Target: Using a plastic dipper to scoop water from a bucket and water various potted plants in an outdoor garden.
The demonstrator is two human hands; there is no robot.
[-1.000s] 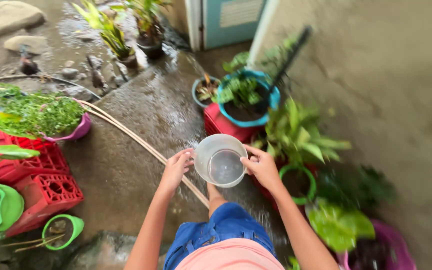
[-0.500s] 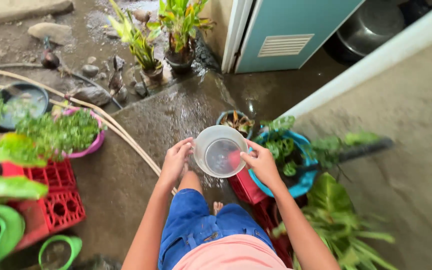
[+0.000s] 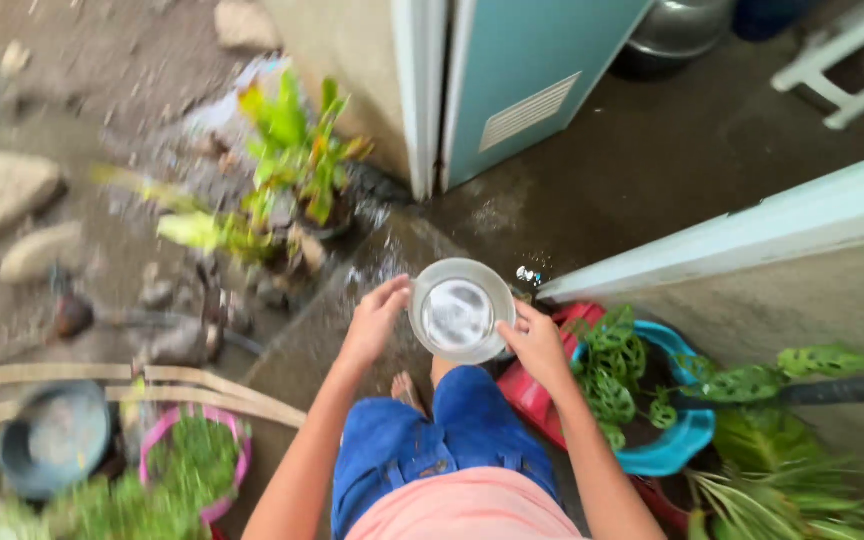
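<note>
Wet concrete floor (image 3: 352,330) ran from the yard toward a teal door (image 3: 522,80) at twelve o'clock, with puddle shine near the threshold. Both hands held one clear plastic jug (image 3: 460,310) at the centre of view, just above the knees: left hand (image 3: 377,318) cupped on the rim at nine o'clock, right hand (image 3: 537,345) wrapped on the side at four o'clock, fingers closed snug on the wall. Content of the jug could not be told (glare on the base).

Risk, as judged: the floor looked slick and the feet were bare, so a slip seemed the likeliest fault; a tilt of the jug would spill whatever it held onto the blue shorts (image 3: 432,440).

Surroundings: blue pot (image 3: 687,440) of spotted-leaf plant at four o'clock, sitting on a red crate (image 3: 532,395) just beside the right leg, narrowing the path. A pale wall (image 3: 752,240) closed off the three o'clock side. Yellow-green potted plants (image 3: 292,170) stood at eleven o'clock. Pink pot (image 3: 202,465) of herbs and grey basin (image 3: 57,445) lay at eight o'clock, with tan hoses (image 3: 152,385) across the floor (trip hazard).
</note>
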